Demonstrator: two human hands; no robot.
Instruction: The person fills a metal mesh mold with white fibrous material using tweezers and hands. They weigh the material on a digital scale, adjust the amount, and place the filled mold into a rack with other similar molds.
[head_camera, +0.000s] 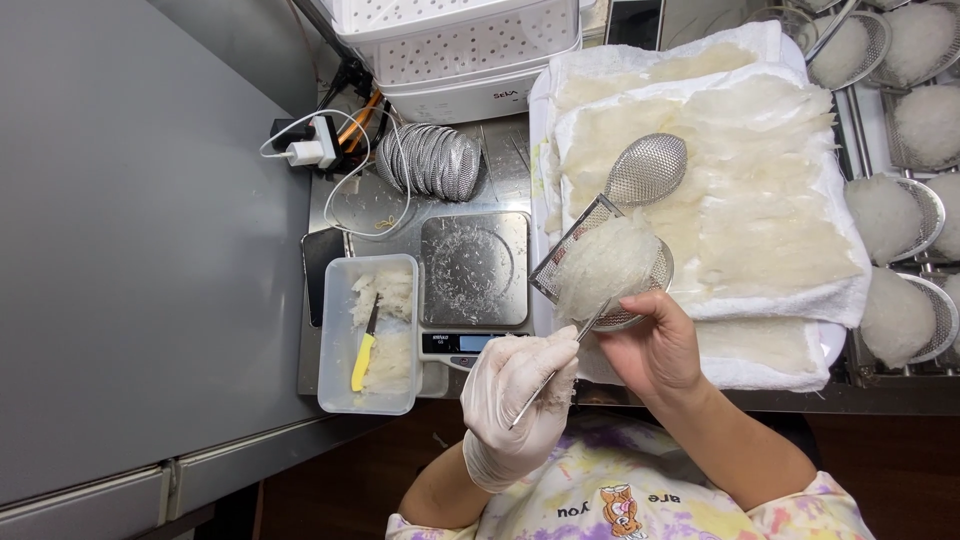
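Left hand (515, 405), gloved: closed in a pinch on thin metal tweezers (560, 365), tips aimed toward 1 o'clock, reaching the lower edge of the white fibrous mass (605, 262).

Right hand (655, 350), bare: gripping the near rim of a mesh mould (640, 300) at 6 o'clock of it, thumb over the edge; mould tilted up toward the head, clear of the surface.

White fibrous mass: seated in the mesh mould, filling most of it, held above the front edge of the white towel (800, 300).

Handling, as a judgement: best worked with the mould kept steady and tilted so light falls across the strands; tweezers kept shallow, picking at the edge only, not digging, since the mass looks loose, wet and easily torn. Grip on the rim kept off the fibres.

Mesh spoon (648, 168): lying on the pale sheets (760, 190) spread over the towel, at 12 o'clock of the mould.

Scale (475, 285): at 9 o'clock of the mould, platform flecked with white bits.

Plastic tub (335, 375): left of the scale, holding white scraps and a yellow-handled knife (363, 352).

Stack of mesh moulds (432, 158): at 12 o'clock of the scale.

Filled moulds (885, 215): ranged at 3 o'clock, beyond the towel.
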